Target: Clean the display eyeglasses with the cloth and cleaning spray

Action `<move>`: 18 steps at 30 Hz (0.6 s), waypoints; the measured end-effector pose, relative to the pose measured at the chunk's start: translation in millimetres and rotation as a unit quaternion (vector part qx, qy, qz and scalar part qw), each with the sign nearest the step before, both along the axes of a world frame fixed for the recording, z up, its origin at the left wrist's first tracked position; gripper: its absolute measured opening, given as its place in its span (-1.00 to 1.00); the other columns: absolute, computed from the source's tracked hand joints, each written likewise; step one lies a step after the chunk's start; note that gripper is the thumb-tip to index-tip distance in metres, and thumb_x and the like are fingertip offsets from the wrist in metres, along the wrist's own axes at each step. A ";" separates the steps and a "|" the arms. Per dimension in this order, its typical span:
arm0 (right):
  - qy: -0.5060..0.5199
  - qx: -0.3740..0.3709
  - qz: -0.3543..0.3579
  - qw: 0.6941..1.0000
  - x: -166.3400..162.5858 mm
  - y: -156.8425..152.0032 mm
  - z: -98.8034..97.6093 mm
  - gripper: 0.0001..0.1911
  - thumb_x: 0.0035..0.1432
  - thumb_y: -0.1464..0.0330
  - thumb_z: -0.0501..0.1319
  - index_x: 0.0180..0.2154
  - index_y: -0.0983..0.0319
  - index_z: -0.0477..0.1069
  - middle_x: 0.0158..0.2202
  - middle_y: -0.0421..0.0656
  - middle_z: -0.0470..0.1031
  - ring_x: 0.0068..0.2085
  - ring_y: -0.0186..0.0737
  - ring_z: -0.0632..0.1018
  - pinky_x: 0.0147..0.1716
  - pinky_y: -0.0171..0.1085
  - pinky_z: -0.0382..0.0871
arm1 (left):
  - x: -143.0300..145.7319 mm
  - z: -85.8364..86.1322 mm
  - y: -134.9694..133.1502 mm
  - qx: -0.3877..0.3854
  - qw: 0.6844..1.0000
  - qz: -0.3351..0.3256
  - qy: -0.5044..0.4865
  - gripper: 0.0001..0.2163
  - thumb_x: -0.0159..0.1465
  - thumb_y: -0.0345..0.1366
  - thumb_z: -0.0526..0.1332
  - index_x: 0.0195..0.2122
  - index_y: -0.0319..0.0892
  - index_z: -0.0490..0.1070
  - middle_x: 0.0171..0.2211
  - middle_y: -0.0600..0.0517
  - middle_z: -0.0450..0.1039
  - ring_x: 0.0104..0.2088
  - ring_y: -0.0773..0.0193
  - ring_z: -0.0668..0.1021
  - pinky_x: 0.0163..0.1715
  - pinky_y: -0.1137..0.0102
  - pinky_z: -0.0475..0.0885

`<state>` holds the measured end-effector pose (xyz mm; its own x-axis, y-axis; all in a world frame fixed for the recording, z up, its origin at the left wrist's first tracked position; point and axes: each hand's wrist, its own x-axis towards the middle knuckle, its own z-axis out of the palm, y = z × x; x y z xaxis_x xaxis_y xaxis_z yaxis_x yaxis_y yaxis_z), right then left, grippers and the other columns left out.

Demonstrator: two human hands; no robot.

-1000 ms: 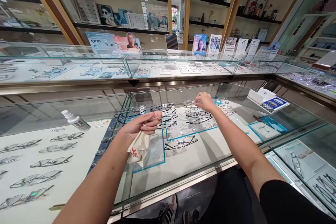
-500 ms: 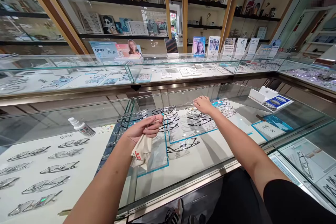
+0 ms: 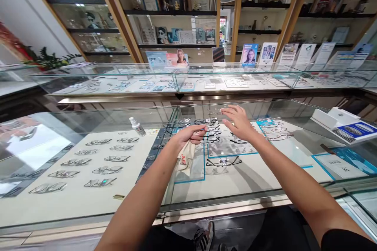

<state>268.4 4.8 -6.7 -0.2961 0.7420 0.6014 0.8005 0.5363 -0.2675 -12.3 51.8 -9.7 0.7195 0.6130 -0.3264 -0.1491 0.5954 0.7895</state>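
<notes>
**A:** Two arms stretch forward. What lies closest to the camera?

**B:** A pair of sneakers on the floor at the bottom edge, below the front rim of the glass display case. Both bare forearms cross that rim.

**A:** And the left hand?

**B:** The left hand is closed, thumb and fingers pinched on a pale cloth with red lettering. The cloth hangs from the fist, over the teal line on the case's white floor.

**A:** Anything beside it?

**B:** Just to its right a black-rimmed pair lies alone, apart from both hands.

**A:** The right hand?

**B:** The right hand is open, fingers spread and pointing left, and it holds nothing. It hovers over the rows of frames. I cannot tell whether a fingertip touches one.

**A:** Further off?

**B:** A small white spray bottle sits tilted to the left of the rows, beyond the clear frames on the left panel. A white and blue stand sits at the right. Past these, a second glass counter carries leaflets. Wall shelves with pictures stand behind it.
</notes>
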 end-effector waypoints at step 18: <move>-0.001 0.129 0.116 0.985 -50.0 -36.2 -2.0 -0.60 0.48 0.32 0.14 0.23 0.17 0.55 0.38 -0.06 0.56 0.45 0.14 0.38 0.42 0.22 0.22 | 10.8 4.8 -12.5 0.076 0.993 0.079 -0.043 -0.78 0.23 -0.40 0.49 -0.36 -0.27 0.43 -0.55 0.20 0.25 -0.70 0.61 0.12 -0.70 0.66 0.07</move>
<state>218.4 -31.4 -8.7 -0.4416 0.4775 0.7596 0.6488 0.7547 -0.0972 -1.5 39.3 -5.0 0.6311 0.7586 -0.1621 -0.3026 0.4331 0.8490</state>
